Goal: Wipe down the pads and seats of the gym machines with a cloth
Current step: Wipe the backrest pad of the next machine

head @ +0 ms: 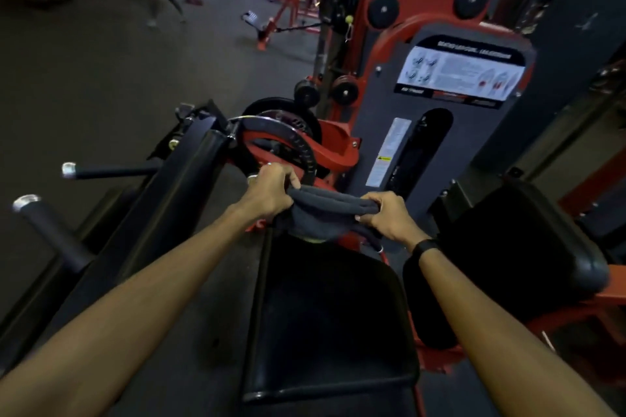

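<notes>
Left hand (271, 191) and right hand (389, 215) grip a grey cloth (325, 213) above the black seat (332, 322).

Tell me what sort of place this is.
Almost certainly a gym. A red machine with an exercise chart, a black seat and weight plates show it. Both hands hold a cloth over the seat.

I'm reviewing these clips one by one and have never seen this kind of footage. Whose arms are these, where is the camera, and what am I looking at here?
There is one picture, taken by a wide-angle camera worn on a person's head, looking forward and down, so the two arms are the wearer's own. There is no robot. The left hand and the right hand each grip an end of a dark grey cloth, held bunched between them above the far end of a black padded seat. It belongs to a red and grey gym machine. Another black pad sits to the right, and the right wrist wears a black band.
</notes>
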Available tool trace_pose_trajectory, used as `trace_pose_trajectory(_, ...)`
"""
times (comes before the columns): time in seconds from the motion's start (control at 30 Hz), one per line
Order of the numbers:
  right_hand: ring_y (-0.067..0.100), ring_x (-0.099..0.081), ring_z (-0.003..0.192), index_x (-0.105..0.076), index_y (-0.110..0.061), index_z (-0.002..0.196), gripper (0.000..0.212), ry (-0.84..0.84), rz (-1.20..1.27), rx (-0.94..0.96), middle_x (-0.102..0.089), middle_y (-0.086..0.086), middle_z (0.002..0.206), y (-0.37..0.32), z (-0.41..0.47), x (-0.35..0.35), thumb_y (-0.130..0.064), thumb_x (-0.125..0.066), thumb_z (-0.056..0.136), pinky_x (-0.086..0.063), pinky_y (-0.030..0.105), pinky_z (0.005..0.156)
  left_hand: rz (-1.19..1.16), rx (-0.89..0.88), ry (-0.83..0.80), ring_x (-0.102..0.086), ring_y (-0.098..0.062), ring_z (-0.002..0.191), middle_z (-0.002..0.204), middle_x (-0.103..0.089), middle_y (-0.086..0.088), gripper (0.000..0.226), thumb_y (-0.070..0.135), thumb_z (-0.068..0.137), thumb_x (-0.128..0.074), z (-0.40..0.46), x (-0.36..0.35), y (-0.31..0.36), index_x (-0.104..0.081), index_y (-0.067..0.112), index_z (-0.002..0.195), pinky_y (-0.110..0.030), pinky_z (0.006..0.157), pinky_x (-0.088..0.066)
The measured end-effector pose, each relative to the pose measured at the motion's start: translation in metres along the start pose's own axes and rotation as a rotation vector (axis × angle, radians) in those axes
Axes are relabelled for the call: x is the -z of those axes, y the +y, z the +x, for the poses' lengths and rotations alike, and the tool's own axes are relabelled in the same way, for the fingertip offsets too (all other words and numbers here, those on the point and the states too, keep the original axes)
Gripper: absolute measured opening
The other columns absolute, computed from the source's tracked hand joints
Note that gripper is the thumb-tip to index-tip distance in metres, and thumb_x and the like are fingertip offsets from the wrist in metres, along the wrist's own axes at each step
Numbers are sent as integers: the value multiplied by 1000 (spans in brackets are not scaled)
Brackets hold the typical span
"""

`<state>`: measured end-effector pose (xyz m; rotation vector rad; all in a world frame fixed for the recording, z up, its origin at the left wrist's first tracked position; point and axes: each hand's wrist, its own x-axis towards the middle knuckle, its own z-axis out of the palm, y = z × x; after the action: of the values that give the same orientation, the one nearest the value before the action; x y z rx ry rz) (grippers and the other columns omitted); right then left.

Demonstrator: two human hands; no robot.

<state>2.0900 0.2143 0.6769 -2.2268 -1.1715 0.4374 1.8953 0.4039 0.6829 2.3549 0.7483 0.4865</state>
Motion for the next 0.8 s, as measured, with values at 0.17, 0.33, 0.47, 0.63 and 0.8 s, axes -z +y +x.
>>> trace_pose_trajectory(0.17,18,-56,126,-61,-11,135,55,-631,-310,-220,-61,6,136,49,1,-48,-8,-79,83,-43,26,103,-44,206,-541,-63,-12,73,77,-67,1,28,10,71,-90,-19,-39,-32,-67,16,87,-23,71,-49)
trace_pose_trajectory(0.33,20,-60,121,-66,-6,126,39,-551,-211,-221,-66,7,129,58,23,-68,-14,-75,89,-42,22,101,-112,406,-311,-67,-17,86,80,-66,6,21,22,75,-86,-33,-76,-64,-65,23,78,-35,88,-56)
trace_pose_trajectory(0.47,20,-64,115,-68,-6,124,37,-470,-103,-194,-68,7,126,45,44,-89,-20,-74,91,-44,18,95,-111,636,-181,-66,-24,102,100,-69,-1,17,36,83,-76,-48,-109,-81,-64,24,87,-35,90,-52)
trace_pose_trajectory(0.63,26,-53,131,-52,-7,142,58,-458,32,-145,-57,11,142,53,53,-149,-36,-68,95,-40,24,102,-21,886,15,-61,-34,116,119,-68,-13,31,41,99,-56,-77,-172,-110,-65,15,114,-40,95,-48)
trace_pose_trajectory(0.8,36,-17,151,-16,-23,160,102,-479,-17,-173,-15,14,166,110,68,-252,-83,-43,83,-20,62,118,72,1274,116,-46,-39,129,137,-52,-21,56,48,104,-38,-112,-273,-153,-49,2,134,-49,106,-35)
